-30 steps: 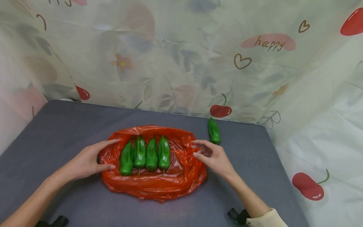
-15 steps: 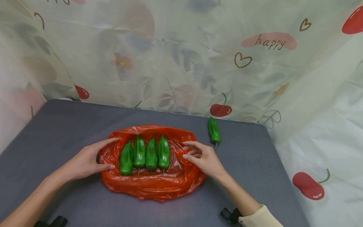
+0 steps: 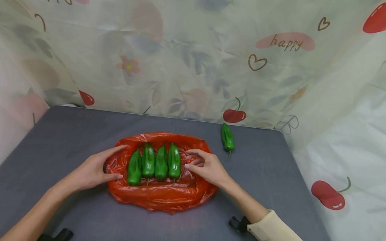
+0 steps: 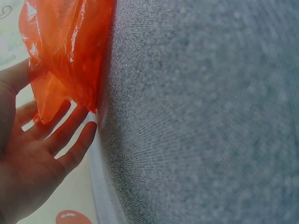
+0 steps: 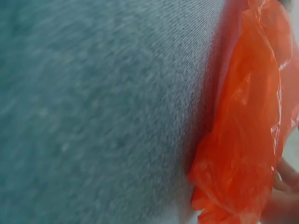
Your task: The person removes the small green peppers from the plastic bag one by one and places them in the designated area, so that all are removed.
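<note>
A red plastic bag (image 3: 163,197) lies with its mouth spread wide, and several green peppers (image 3: 161,164) rest side by side in it. My left hand (image 3: 93,169) touches the bag's left edge, thumb and index finger spread apart over the rim. In the left wrist view, the other fingers (image 4: 79,149) extend loosely outside the plastic. Over the right part of the bag is my right hand (image 3: 208,165), fingers slightly bent and holding nothing visible. Its fingertips point at the rightmost pepper (image 3: 174,160), a small gap away. The bag mostly covers this hand in the right wrist view.
One more green pepper (image 3: 227,138) lies outside the bag, near the far edge of the grey table (image 3: 262,180). A printed curtain (image 3: 187,60) hangs right behind the table.
My right hand has moved left, from the bag's right rim to above its inside, near the rightmost pepper. The left hand, the bag and the peppers stay as they were.
</note>
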A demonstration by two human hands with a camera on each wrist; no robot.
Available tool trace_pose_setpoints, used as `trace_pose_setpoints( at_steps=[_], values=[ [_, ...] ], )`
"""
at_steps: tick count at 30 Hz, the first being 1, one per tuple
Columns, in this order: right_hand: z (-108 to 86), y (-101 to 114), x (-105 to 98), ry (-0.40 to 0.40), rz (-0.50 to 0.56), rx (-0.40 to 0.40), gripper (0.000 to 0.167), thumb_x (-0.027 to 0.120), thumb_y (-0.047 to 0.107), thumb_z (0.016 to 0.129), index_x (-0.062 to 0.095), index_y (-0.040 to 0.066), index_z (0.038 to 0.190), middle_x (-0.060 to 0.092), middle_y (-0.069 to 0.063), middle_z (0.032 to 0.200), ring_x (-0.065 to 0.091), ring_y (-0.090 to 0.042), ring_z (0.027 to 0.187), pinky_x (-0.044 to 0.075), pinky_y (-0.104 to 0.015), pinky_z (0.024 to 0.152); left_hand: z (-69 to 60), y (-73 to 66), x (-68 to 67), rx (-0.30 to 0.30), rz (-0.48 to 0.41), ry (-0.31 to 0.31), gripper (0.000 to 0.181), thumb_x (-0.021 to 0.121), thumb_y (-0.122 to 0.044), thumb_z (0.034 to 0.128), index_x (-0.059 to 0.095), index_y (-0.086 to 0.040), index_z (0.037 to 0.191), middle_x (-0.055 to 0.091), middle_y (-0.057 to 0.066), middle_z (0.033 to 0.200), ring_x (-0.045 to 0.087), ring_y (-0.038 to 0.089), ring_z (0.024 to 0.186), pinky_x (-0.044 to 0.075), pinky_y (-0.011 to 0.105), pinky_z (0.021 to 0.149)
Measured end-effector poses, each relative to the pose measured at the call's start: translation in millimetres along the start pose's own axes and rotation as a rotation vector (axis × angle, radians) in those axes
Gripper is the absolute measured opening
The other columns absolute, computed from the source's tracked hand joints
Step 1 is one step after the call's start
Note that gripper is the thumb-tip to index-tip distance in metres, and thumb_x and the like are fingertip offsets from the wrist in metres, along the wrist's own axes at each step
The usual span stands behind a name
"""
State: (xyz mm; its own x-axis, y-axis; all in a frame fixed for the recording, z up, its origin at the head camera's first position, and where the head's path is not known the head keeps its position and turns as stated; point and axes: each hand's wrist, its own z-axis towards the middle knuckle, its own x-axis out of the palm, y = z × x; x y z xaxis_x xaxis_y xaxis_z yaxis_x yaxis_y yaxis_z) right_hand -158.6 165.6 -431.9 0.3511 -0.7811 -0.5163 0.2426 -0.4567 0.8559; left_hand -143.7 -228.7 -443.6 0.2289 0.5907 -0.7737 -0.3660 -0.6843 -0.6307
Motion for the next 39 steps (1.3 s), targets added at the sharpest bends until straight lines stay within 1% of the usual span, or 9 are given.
trace_pose_setpoints(
  at_steps=[6, 10, 12, 14, 21, 27, 30, 34, 39],
  values=[
    [6.2, 3, 5, 0.009, -0.048, 0.036, 0.050, 0.076, 0.027, 0.089, 0.061, 0.011, 0.134, 0.074, 0.000, 0.096, 0.070, -0.011, 0.085, 0.056, -0.029, 0.070, 0.2, -0.4, -0.3, -0.002, -0.002, 0.004, 0.088, 0.085, -0.037, 0.0793, 0.041, -0.011, 0.151, 0.051, 0.023, 0.142, 0.052, 0.043, 0.125, 0.045, 0.062, 0.097],
    [10.2, 3, 10, 0.036, -0.048, 0.070, 0.052, 0.076, 0.027, 0.089, 0.059, 0.011, 0.136, 0.074, -0.003, 0.101, 0.070, -0.011, 0.083, 0.056, -0.030, 0.065, -1.1, -0.8, -0.2, -0.007, -0.002, 0.005, 0.088, 0.085, -0.037, 0.0793, 0.041, -0.010, 0.151, 0.051, 0.024, 0.142, 0.052, 0.043, 0.125, 0.045, 0.062, 0.096],
    [12.8, 3, 12, 0.047, -0.040, 0.071, 0.054, 0.077, 0.026, 0.089, 0.058, 0.011, 0.138, 0.072, -0.005, 0.110, 0.070, -0.012, 0.084, 0.056, -0.030, 0.063, -1.8, -0.9, -0.1, -0.011, -0.005, 0.003, 0.088, 0.085, -0.039, 0.0794, 0.041, -0.011, 0.150, 0.051, 0.023, 0.142, 0.053, 0.043, 0.124, 0.045, 0.062, 0.096],
    [14.6, 2, 15, 0.053, -0.043, 0.072, 0.056, 0.078, 0.025, 0.088, 0.058, 0.013, 0.139, 0.072, -0.006, 0.111, 0.070, -0.014, 0.084, 0.056, -0.030, 0.061, -1.6, -1.0, 0.3, -0.011, -0.004, 0.001, 0.088, 0.084, -0.041, 0.0797, 0.041, -0.012, 0.151, 0.051, 0.023, 0.142, 0.053, 0.042, 0.124, 0.045, 0.061, 0.096],
    [18.5, 2, 23, 0.069, -0.111, 0.042, 0.058, 0.077, 0.026, 0.089, 0.057, 0.012, 0.141, 0.063, -0.008, 0.131, 0.067, -0.021, 0.104, 0.056, -0.026, 0.077, 0.2, 0.1, 1.6, -0.005, 0.002, 0.000, 0.086, 0.081, -0.046, 0.0807, 0.042, -0.013, 0.150, 0.052, 0.022, 0.142, 0.054, 0.041, 0.124, 0.045, 0.060, 0.097],
    [19.2, 3, 29, 0.086, -0.142, 0.035, 0.059, 0.075, 0.027, 0.090, 0.054, 0.014, 0.144, 0.067, -0.007, 0.122, 0.066, -0.021, 0.103, 0.055, -0.028, 0.078, -0.3, 1.1, 1.6, 0.001, 0.006, -0.003, 0.085, 0.080, -0.048, 0.0816, 0.043, -0.012, 0.150, 0.052, 0.021, 0.142, 0.053, 0.041, 0.125, 0.045, 0.060, 0.097],
    [19.7, 2, 31, 0.079, -0.167, 0.019, 0.058, 0.075, 0.026, 0.090, 0.055, 0.014, 0.143, 0.067, -0.006, 0.122, 0.066, -0.020, 0.103, 0.054, -0.029, 0.080, 0.5, 0.0, 1.6, 0.002, 0.006, 0.000, 0.084, 0.078, -0.049, 0.0825, 0.043, -0.013, 0.150, 0.052, 0.021, 0.142, 0.053, 0.041, 0.125, 0.045, 0.060, 0.097],
    [21.0, 2, 33, 0.074, -0.195, -0.003, 0.057, 0.074, 0.025, 0.091, 0.055, 0.013, 0.143, 0.067, -0.005, 0.125, 0.065, -0.016, 0.097, 0.052, -0.028, 0.077, 0.4, -1.9, 1.1, -0.006, 0.003, 0.009, 0.084, 0.077, -0.050, 0.0833, 0.043, -0.013, 0.150, 0.052, 0.021, 0.142, 0.054, 0.041, 0.124, 0.046, 0.060, 0.096],
    [22.8, 2, 36, 0.098, -0.221, 0.008, 0.062, 0.073, 0.029, 0.092, 0.050, 0.016, 0.147, 0.055, -0.005, 0.143, 0.057, -0.012, 0.068, 0.046, -0.026, 0.065, -0.3, -2.7, -0.1, -0.014, -0.002, 0.017, 0.083, 0.077, -0.049, 0.0839, 0.042, -0.014, 0.150, 0.053, 0.022, 0.141, 0.055, 0.041, 0.123, 0.047, 0.060, 0.095]
  ],
)
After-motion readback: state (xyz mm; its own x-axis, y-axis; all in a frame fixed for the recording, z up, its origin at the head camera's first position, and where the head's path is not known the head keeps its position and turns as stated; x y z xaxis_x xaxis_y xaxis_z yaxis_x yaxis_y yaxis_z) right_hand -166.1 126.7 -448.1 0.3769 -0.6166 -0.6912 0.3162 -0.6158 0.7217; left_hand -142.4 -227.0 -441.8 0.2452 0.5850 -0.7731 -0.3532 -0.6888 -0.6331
